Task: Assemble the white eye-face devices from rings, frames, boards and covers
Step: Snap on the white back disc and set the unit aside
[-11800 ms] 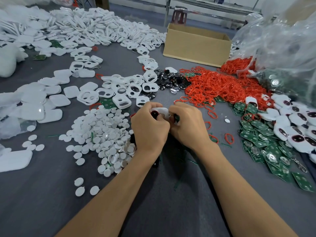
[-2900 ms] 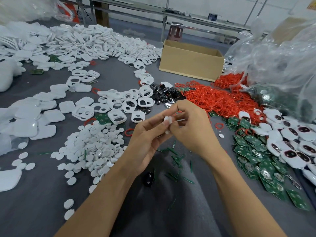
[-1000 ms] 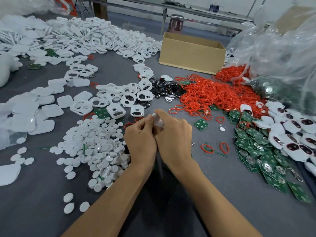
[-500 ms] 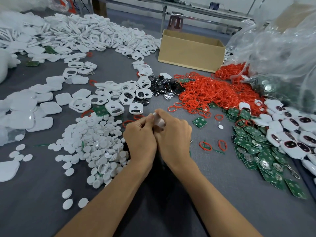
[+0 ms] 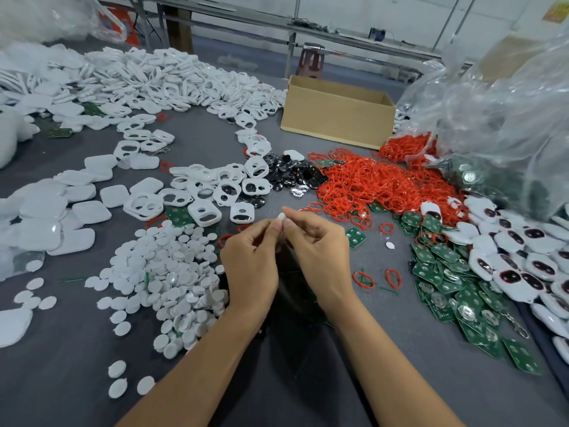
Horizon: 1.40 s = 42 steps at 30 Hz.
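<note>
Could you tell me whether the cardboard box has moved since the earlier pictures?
No: the cardboard box still stands just behind the red ring pile, as before.

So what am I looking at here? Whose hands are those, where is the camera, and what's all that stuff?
No machine here: these are a person's two bare hands, seen from a camera worn on the head, looking forward and down. The left hand and right hand meet in the middle and together pinch a small white oval piece at their fingertips. Around them on the grey table lie heaps of parts: flat white round discs on the left, white plastic frames with two holes beyond, shiny black pieces, thin red rings, green circuit boards on the right, and finished-looking white faces with dark eyes at the far right. A brown cardboard box and clear plastic bags stand at the back.
</note>
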Tool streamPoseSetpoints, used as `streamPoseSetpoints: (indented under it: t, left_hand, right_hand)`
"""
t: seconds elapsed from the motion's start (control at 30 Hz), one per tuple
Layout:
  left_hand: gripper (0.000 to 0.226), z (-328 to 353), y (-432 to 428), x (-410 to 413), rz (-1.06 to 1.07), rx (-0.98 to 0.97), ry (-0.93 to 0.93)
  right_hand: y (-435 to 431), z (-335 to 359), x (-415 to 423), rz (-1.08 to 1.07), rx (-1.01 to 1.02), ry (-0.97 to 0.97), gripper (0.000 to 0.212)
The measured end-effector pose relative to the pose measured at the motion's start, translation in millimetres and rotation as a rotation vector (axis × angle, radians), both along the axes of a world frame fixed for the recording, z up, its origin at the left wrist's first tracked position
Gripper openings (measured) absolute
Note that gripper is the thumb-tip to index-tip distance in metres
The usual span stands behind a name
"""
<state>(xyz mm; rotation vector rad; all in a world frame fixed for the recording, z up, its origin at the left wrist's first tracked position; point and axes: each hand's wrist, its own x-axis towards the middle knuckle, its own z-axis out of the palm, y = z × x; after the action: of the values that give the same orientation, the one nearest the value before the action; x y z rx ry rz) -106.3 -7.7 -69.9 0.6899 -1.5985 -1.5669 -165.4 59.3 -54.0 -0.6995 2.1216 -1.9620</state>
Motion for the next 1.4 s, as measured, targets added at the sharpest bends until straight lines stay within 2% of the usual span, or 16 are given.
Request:
streamPoseSetpoints:
  t: [0.27, 0.47, 0.73, 0.97, 1.17, 1.3, 1.4]
  left_hand:
    - [0.020, 1, -2, 3, 0.095, -0.432, -0.045]
    - [0.024, 2, -2, 3, 0.085, -0.553, -0.076]
    - [0.022, 1, 2, 3, 0.067, -0.638, -0.062]
    - [0.023, 1, -4, 3, 0.097, -0.512, -0.034]
    - [0.018, 2, -6, 2, 0.121, -0.371, -0.040]
    - [0.020, 3, -3, 4, 0.179, -0.329, -0.020]
    - [0.021, 1, -1, 6, 0.197, -0.299, -0.007]
  right_hand:
    - [0, 4, 0, 0.062, -0.113, -0.202, 0.016]
    - [0, 5, -3, 0.055, -0.146, -0.345, 0.012]
    - [2, 4, -4, 0.060, -0.205, -0.441, 0.016]
    - [4, 4, -4, 0.107, -0.179, -0.418, 0.024]
    - [-1, 1, 6, 0.095, -0.119, -0.221, 0.036]
    - [-8, 2, 13, 0.063, -0.091, -0.064, 0.033]
    - [-9, 3, 14, 0.062, -0.068, -0.044, 0.033]
